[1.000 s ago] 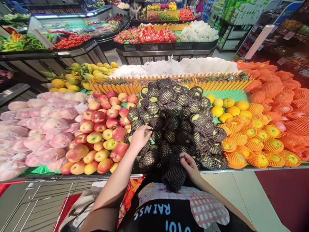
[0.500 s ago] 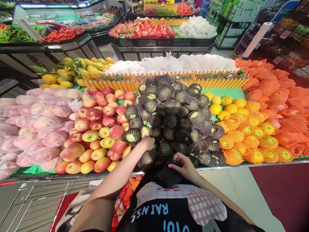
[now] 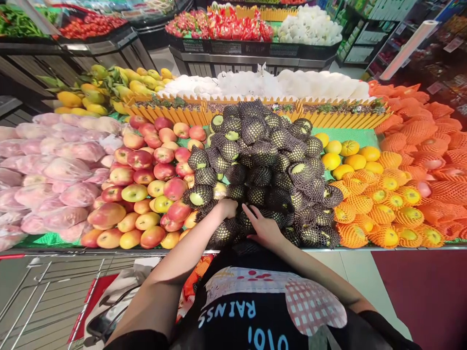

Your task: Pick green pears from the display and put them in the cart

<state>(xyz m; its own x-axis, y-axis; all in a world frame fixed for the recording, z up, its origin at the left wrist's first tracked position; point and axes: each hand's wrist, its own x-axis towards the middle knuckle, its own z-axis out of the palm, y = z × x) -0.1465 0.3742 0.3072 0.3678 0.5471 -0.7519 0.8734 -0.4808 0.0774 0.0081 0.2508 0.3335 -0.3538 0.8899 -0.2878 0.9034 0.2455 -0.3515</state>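
A heap of green fruit in black foam nets [image 3: 263,153] lies in the middle of the stand. My left hand [image 3: 228,209] is at the heap's front left, its fingers curled downward among the fruit. The fingertips are hidden, and I cannot make out what they hold. Close by on the right, my right hand [image 3: 264,224] rests over the netted fruit with its fingers apart and the index finger stretched towards my left hand. No net shows in its fingers. Red and yellow apples [image 3: 140,193] lie left of the heap.
Bagged pink fruit [image 3: 60,170] is at far left, with mangoes [image 3: 93,97] behind. Oranges in orange nets [image 3: 379,199] lie to the right. A low yellow fence [image 3: 339,116] crosses behind the heap. A shopping cart [image 3: 40,296] stands at lower left.
My right hand has let go of the black foam net and moved up and left onto the fruit. My left hand stays at nearly the same spot. The view has tilted down slightly.
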